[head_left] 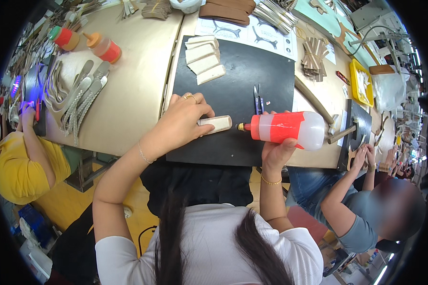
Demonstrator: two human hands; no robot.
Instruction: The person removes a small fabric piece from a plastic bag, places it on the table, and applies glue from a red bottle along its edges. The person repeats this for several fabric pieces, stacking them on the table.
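Observation:
Between the fingers of my left hand (183,116) is a small pale strip-like piece (217,124) with a rounded end, held low over a black mat (195,154). My right hand (277,154) is wrapped round a squeeze bottle (290,128) with a red band, lying on its side in the air. Its narrow nozzle points left at the rounded end of the piece, a small gap apart. Several similar pale pieces (205,59) lie overlapping at the mat's far left. Small thread snips (258,100) rest on the mat beyond the bottle.
Two more squeeze bottles (104,47) and a pile of straps (81,88) lie on the table at left. A hammer (318,102), strip bundles (315,58) and a yellow tray (361,81) are at right. People work on both sides, one in a yellow top (28,166).

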